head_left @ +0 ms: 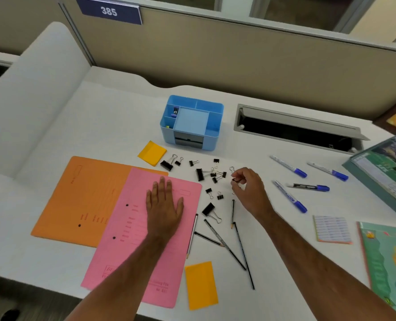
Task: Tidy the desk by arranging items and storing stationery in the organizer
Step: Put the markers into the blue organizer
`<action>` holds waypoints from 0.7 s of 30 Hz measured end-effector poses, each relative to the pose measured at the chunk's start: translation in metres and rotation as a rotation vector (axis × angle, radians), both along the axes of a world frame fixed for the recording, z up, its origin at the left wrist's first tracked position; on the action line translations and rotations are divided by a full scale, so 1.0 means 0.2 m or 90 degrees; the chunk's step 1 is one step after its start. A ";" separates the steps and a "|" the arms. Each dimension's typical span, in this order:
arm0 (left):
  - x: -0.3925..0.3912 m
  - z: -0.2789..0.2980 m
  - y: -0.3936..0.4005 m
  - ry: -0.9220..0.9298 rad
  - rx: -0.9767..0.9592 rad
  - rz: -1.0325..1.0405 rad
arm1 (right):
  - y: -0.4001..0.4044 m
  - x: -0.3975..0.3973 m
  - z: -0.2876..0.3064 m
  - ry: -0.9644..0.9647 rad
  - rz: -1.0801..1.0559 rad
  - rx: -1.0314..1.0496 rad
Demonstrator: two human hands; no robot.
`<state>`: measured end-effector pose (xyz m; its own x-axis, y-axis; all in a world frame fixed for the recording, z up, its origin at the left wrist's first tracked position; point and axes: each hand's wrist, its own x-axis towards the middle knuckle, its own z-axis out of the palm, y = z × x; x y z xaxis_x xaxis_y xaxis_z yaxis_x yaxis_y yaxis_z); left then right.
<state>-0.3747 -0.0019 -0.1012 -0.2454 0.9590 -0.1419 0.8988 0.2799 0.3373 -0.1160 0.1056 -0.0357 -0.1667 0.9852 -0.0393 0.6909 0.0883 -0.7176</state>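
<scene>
Left hand [164, 205]: flat, fingers straight, pressing on the pink folder [146, 237], which overlaps the orange folder [83, 200].
Right hand [248, 188]: fingertips pinch a small black binder clip [234, 179] just above the desk [99, 126].
Loose binder clips [201, 174]: scattered between folders and markers [289, 166] (blue-capped).
Organizer [212, 137]: blue, behind the clips.
Pencils [224, 244]: strewn near the front edge.

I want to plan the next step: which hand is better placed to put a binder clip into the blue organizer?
The right hand: its fingers already pinch a small binder clip, with the blue organizer just beyond. The left hand lies flat on the pink folder.
</scene>
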 end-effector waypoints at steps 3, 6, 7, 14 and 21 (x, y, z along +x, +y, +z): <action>-0.01 0.00 0.01 -0.027 0.000 -0.004 | -0.09 0.09 -0.03 -0.016 -0.013 -0.032; -0.01 0.02 0.02 -0.069 -0.004 0.002 | -0.15 0.17 -0.06 -0.008 -0.029 -0.068; 0.00 0.04 0.02 -0.087 -0.002 0.009 | -0.18 0.19 -0.06 -0.012 -0.032 -0.079; 0.24 0.13 -0.02 -0.186 0.043 0.013 | -0.31 0.36 -0.09 -0.025 -0.077 -0.141; 0.51 0.17 0.01 -0.245 0.066 -0.046 | -0.31 0.57 -0.09 -0.044 -0.148 -0.127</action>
<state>-0.2729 0.0006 -0.0681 -0.1245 0.9858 -0.1125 0.7173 0.1678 0.6763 -0.0022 0.0433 -0.0530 0.0720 0.9683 -0.2392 0.7241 -0.2157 -0.6551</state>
